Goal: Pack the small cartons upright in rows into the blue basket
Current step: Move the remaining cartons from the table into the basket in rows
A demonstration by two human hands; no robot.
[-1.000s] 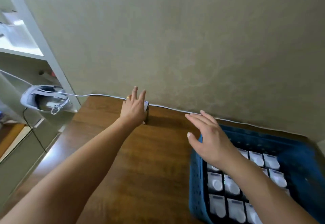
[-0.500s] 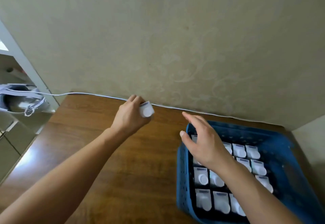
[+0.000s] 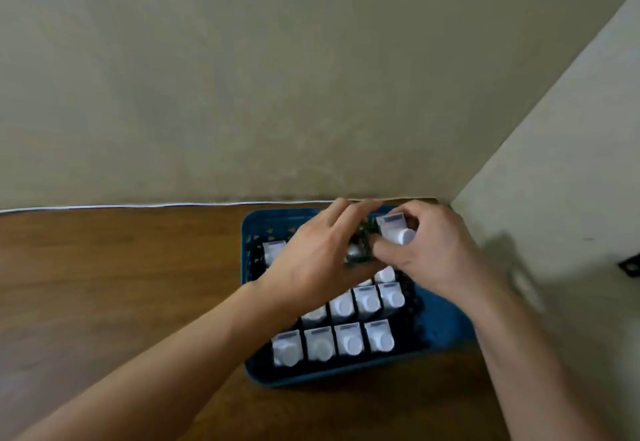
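The blue basket (image 3: 258,369) stands on the wooden table near the wall corner, with several small cartons (image 3: 346,340) upright in rows, white caps up. Both hands meet over the basket's far right part. My right hand (image 3: 436,260) grips a small carton (image 3: 393,227), white cap toward me, tilted above the back row. My left hand (image 3: 318,264) holds the same carton's dark patterned side, its fingers lying over it. The back rows under the hands are mostly hidden.
The wooden table (image 3: 121,285) spreads out to the left of the basket. A white cable (image 3: 138,205) runs along the wall at the table's back edge. A side wall (image 3: 554,198) closes in just right of the basket.
My left hand carried the carton from the table's back edge rightward to over the basket. My right hand has taken hold of it. The view swung right, so the shelf is out of sight.
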